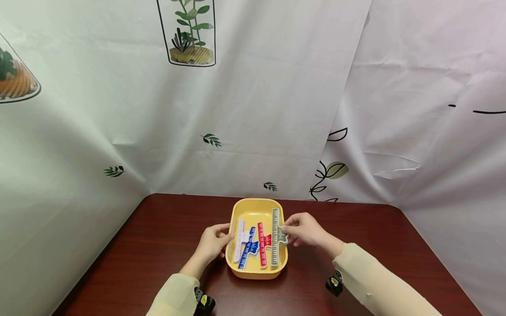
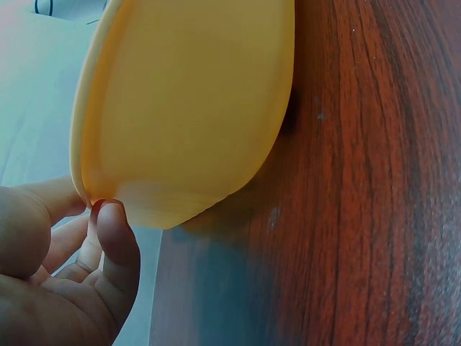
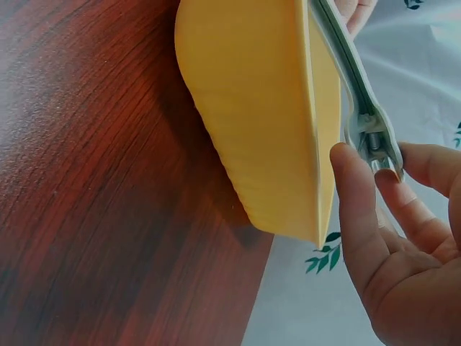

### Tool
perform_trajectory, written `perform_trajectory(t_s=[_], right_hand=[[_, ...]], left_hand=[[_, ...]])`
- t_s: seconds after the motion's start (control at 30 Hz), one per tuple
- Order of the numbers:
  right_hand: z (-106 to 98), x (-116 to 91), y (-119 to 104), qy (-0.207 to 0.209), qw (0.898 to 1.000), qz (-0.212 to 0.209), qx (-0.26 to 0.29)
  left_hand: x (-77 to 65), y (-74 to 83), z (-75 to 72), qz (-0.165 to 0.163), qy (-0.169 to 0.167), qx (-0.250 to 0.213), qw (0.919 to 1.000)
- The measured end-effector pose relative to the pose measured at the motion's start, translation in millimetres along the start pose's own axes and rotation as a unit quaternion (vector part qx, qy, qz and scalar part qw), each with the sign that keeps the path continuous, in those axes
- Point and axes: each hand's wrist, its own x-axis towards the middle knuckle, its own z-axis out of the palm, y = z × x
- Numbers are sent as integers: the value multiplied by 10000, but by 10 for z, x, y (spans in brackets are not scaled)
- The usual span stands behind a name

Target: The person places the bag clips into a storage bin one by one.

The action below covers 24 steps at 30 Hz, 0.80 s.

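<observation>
A yellow plastic tray (image 1: 254, 275) stands on the dark wooden table. My left hand (image 1: 211, 241) holds its left rim between thumb and fingers; the left wrist view shows the pinch on the tray's edge (image 2: 79, 122). My right hand (image 1: 306, 229) pinches the handle of a long grey-green clip (image 1: 275, 241) with a keyboard-like striped bar. That clip lies over the tray's right side, and its spring hinge shows in the right wrist view. Inside the tray lie a pale pink clip (image 1: 239, 241), a blue clip (image 1: 247, 248) and a red clip (image 1: 261, 245).
The reddish-brown table (image 1: 170, 224) extends around the tray to rounded back corners. White cloth (image 1: 257, 109) printed with plants and leaves hangs behind and at both sides. Small black wrist cameras sit by the left sleeve (image 1: 174, 296) and the right sleeve (image 1: 371, 281).
</observation>
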Motion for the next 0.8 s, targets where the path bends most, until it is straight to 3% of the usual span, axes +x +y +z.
perform_trajectory(t_s=[0.8], right_hand=[[187, 210, -142, -202, 9979, 203, -583]], left_hand=[[13, -18, 3, 60, -11, 30, 10000]])
